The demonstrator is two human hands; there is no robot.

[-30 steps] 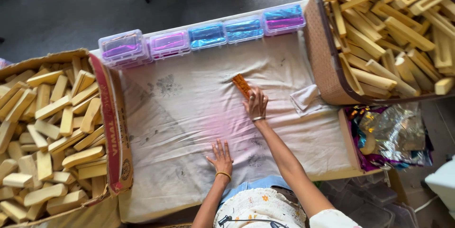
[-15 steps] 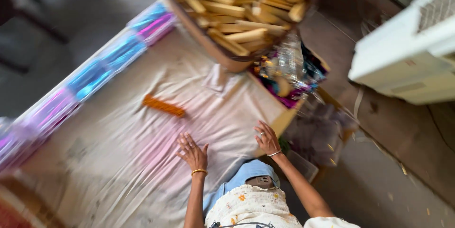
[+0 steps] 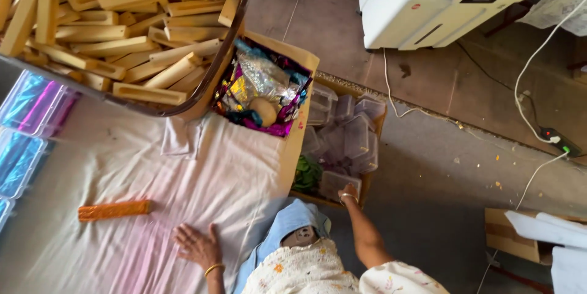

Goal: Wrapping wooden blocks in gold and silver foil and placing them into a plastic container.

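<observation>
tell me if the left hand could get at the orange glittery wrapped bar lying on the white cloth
Probably yes. The left hand lies flat on the white cloth, empty, and the orange glittery wrapped bar lies apart from it with only bare cloth between.

Two hands show: the left hand [image 3: 197, 244] and the right hand [image 3: 348, 193]. One orange wrapped bar [image 3: 114, 209] lies on the one white cloth [image 3: 183, 172]. One basket [image 3: 235, 22] holds wooden blocks [image 3: 116, 19], too many to count. One crate [image 3: 373, 124] of clear plastic boxes [image 3: 345, 138] sits right, count unclear.
</observation>
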